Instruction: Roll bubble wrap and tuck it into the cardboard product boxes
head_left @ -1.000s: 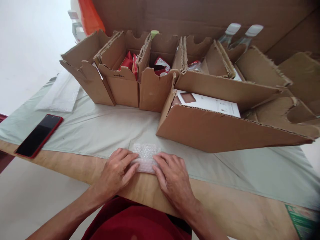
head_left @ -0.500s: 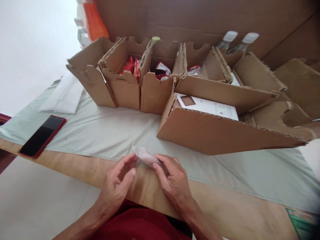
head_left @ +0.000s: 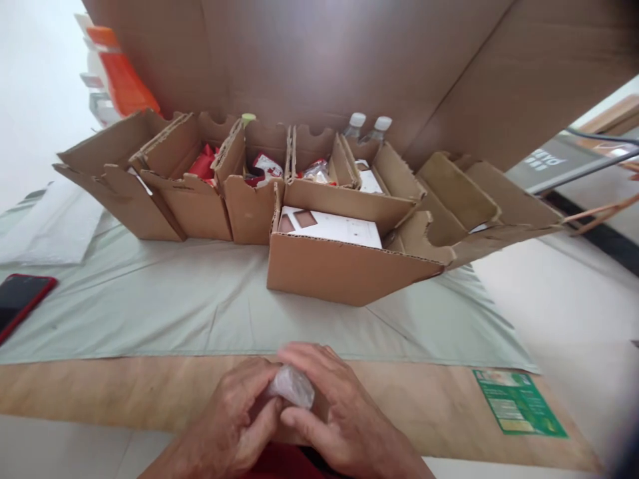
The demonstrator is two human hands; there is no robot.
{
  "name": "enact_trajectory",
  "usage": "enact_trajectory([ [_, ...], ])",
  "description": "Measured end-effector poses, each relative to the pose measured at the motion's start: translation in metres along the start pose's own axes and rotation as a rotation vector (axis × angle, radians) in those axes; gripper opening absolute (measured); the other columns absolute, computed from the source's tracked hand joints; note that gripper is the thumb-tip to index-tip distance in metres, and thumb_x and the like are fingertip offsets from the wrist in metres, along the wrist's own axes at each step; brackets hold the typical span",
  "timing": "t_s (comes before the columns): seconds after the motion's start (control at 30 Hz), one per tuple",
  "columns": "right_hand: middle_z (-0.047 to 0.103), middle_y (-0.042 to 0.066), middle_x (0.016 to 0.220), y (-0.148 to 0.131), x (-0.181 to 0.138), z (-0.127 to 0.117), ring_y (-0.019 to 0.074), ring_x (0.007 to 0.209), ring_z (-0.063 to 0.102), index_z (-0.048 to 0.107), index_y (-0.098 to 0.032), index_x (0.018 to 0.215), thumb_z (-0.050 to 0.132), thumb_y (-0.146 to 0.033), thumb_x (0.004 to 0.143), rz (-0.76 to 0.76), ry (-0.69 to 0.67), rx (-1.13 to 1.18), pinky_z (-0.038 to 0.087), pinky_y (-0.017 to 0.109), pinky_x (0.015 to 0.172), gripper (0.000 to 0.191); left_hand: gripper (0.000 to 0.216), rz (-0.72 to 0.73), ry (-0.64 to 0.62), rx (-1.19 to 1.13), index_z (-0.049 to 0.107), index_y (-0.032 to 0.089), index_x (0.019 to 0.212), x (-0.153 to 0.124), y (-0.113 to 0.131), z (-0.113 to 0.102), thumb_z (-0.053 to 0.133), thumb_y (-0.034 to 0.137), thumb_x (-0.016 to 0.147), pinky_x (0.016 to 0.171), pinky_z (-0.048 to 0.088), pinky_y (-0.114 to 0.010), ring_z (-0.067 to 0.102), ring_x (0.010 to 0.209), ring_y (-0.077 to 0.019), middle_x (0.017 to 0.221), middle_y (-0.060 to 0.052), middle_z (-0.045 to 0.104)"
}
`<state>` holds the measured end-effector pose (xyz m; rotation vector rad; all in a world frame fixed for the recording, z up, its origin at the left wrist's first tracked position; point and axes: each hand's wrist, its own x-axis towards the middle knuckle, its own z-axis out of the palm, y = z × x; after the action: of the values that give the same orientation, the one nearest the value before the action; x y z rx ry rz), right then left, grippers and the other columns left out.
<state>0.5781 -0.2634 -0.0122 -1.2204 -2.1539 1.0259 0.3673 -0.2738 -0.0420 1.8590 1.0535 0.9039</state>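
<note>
A small bundle in clear bubble wrap (head_left: 294, 386) sits between my two hands, low over the table's front edge; the wrap hides what is inside. My left hand (head_left: 242, 409) is closed on the bundle's left end, thumb below and fingers above. From the other side, my right hand (head_left: 332, 399) curves around it, its fingers over the top and its thumb near the lower edge. Beyond my hands stands a low cardboard bin (head_left: 344, 276) with a white box (head_left: 339, 229) inside.
Behind are cardboard bins (head_left: 200, 216) holding red packets (head_left: 204, 163). Left lie a red-edged phone (head_left: 22, 299) and bubble wrap sheets (head_left: 60, 223). A green printed card (head_left: 522, 402) lies right. White-capped bottles (head_left: 357, 121) and an orange bottle (head_left: 122, 80) stand behind the bins.
My view has swung right. My hands have drawn closer together around the bundle, and my right fingers have moved over its top. My left hand has closed on it.
</note>
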Motion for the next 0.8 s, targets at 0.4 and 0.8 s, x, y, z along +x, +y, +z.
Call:
enact_trajectory([
  [0.4,0.074,0.001,0.085,-0.03,-0.016,-0.119,0.0192,0.075,0.068,0.072,-0.029,0.094,0.075,-0.042,0.087,0.111,0.673,-0.201,0.054,0.029,0.063,0.015,0.017,-0.111,0.005,-0.001,0.072,0.027,0.093,-0.009,-0.029,0.004,0.056,0.023,0.094,0.07,0.058,-0.015,0.075,0.073,-0.0121,0.08,0.004,0.078],
  [0.8,0.07,0.008,0.084,-0.036,0.09,-0.212,0.0212,0.08,0.062,0.071,-0.017,0.081,0.063,-0.031,0.086,0.433,0.39,-1.197,0.036,0.032,0.067,0.017,0.016,0.066,0.111,0.027,0.072,0.026,0.101,-0.014,-0.039,0.011,0.057,0.022,0.097,0.07,0.06,-0.016,0.076,0.075,-0.0138,0.084,0.0,0.078],
])
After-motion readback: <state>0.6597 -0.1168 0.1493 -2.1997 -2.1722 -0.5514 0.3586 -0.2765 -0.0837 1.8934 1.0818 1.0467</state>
